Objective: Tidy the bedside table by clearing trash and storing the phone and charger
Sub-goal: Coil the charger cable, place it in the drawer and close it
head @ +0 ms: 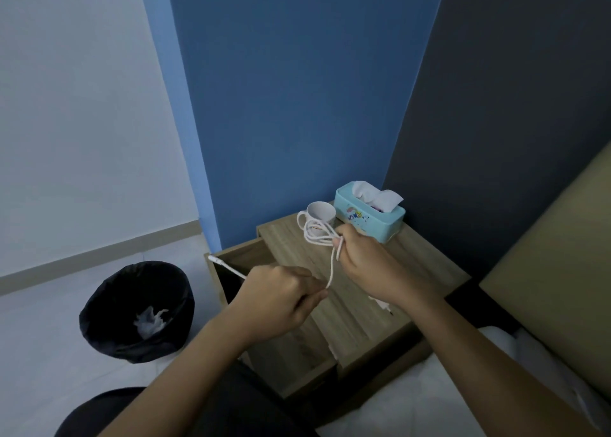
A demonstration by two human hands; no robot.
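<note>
A white charger cable [316,235] hangs in loose loops above the wooden bedside table [429,264]. My right hand [367,264] pinches those loops over the table top. My left hand [281,301] grips the cable's free end lower down, and the plug tip [213,258] sticks out to the left over the open drawer [231,264]. A white charger block [380,304] peeks out from under my right wrist on the table. No phone is visible.
A white mug [320,212] and a teal tissue box [370,216] stand at the table's back. A black-lined bin [137,311] with crumpled tissue sits on the floor to the left. The bed and beige headboard [545,271] lie to the right.
</note>
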